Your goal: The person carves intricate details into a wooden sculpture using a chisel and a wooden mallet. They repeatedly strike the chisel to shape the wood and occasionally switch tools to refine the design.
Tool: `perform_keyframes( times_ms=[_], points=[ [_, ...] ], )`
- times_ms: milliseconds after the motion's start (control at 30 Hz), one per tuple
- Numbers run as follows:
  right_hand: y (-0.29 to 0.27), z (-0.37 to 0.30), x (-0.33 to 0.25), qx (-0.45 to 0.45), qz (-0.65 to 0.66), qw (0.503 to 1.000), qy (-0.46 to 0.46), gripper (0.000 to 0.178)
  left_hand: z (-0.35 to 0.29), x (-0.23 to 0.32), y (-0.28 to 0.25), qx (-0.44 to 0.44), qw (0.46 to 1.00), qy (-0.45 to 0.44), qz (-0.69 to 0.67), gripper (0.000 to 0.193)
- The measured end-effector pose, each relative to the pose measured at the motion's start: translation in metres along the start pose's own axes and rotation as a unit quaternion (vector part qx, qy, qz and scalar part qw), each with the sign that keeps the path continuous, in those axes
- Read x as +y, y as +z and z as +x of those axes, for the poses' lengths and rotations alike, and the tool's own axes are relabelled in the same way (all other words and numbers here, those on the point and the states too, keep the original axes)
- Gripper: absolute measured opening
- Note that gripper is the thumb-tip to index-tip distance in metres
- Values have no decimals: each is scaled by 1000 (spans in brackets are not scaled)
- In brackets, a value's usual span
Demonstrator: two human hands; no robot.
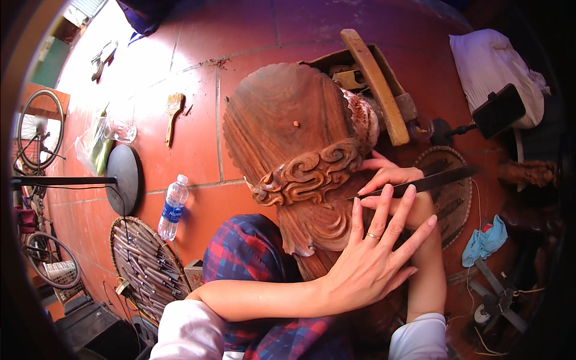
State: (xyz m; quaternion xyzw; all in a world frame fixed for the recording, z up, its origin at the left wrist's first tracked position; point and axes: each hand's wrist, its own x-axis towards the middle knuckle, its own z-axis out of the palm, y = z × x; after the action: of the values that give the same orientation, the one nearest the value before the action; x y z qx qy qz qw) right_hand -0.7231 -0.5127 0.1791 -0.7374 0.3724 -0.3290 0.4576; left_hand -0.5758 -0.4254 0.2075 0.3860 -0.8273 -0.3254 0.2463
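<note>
A large reddish-brown wood carving (288, 114) with a scalloped rim and a raised scroll band leans over my lap. My right hand (393, 180) is closed around a long dark flat blade (441, 180), perhaps a file, whose narrow tip points left against the wood below the band. Crossing over my right forearm, my left hand (378, 243) has its fingers stretched and spread; some fingertips rest at the blade's near edge. A ring (373, 236) sits on one left finger. The inside of my right grip is partly hidden.
Behind the carving stands a wooden box (399, 90) with a wooden bar across it. Left are a water bottle (173, 207), a brush (173, 114), a round black base (125, 179) and a basket of carving tools (144, 264). A phone on a holder (498, 112) stands right.
</note>
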Motion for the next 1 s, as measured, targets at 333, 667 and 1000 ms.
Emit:
perform_keyframes(
  times_ms=[333,667,1000],
  points=[
    [15,7,-14,79,184,957,211,14,19,-17,-7,45,998,-33,-25,81],
    [17,-8,-15,120,251,915,292,17,16,-13,-7,70,992,-32,-98,87],
    [21,-18,-6,84,219,952,199,18,2,-7,-11,50,994,-20,-93,88]
  ],
)
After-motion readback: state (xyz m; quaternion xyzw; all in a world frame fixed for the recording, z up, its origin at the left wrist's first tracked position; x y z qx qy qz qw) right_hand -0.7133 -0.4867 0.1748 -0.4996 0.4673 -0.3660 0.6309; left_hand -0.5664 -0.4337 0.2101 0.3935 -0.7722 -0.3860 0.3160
